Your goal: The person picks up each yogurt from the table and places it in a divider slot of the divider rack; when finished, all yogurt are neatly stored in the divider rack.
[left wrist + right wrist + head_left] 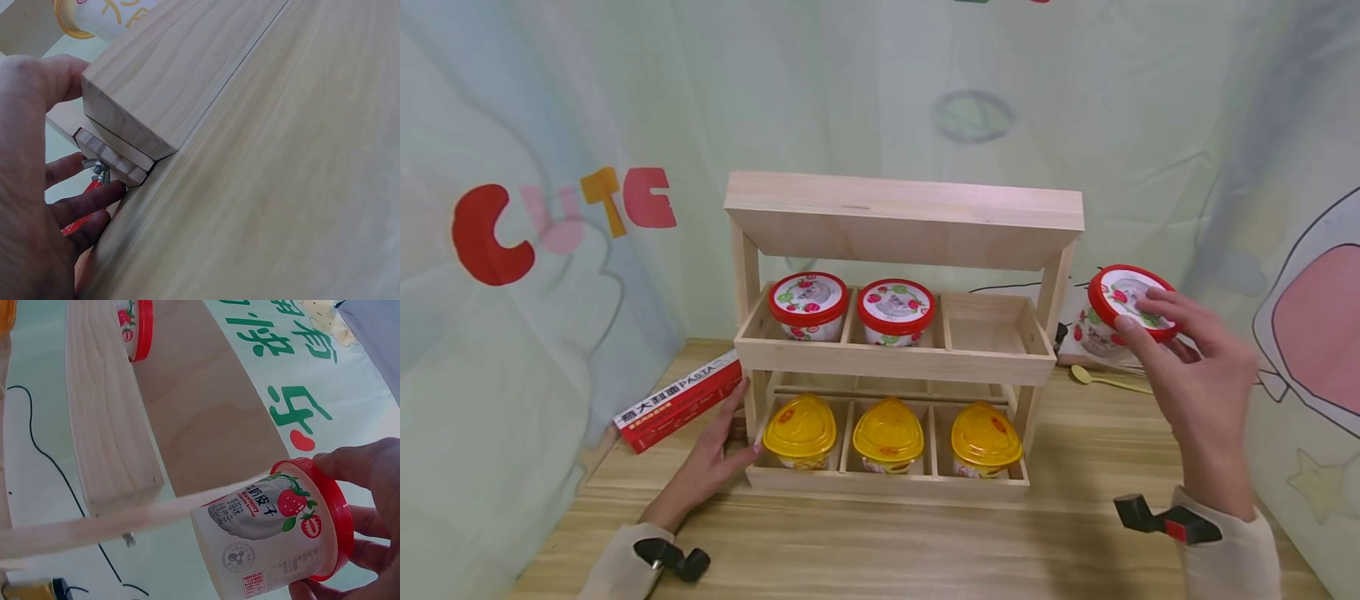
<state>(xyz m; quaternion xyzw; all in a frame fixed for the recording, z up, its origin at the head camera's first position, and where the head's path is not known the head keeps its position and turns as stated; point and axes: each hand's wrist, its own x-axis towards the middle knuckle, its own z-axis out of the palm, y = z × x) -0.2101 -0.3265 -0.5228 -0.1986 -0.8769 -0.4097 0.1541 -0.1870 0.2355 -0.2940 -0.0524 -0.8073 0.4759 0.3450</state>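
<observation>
My right hand [1206, 375] grips a strawberry-printed white tub [262, 531] by its red lid [1131, 298], tilted in the air right of a two-tier wooden rack [895, 358]. On the upper tier, two similar red-lidded tubs fill the left [808, 300] and middle [897, 308] compartments; the right compartment [988, 325] holds nothing. Three yellow-lidded cups [887, 433] sit in the lower tier, one per compartment. My left hand [711, 458] holds the rack's lower left corner [125, 119], thumb at the front corner and fingers along the side by a wing nut [97, 167].
A red pasta box [681, 400] lies on the wooden table [925, 542] left of the rack, close behind my left hand. Right of the rack a yellow spoon [1108, 381] lies on the table. Printed curtains [880, 100] hang behind and at both sides.
</observation>
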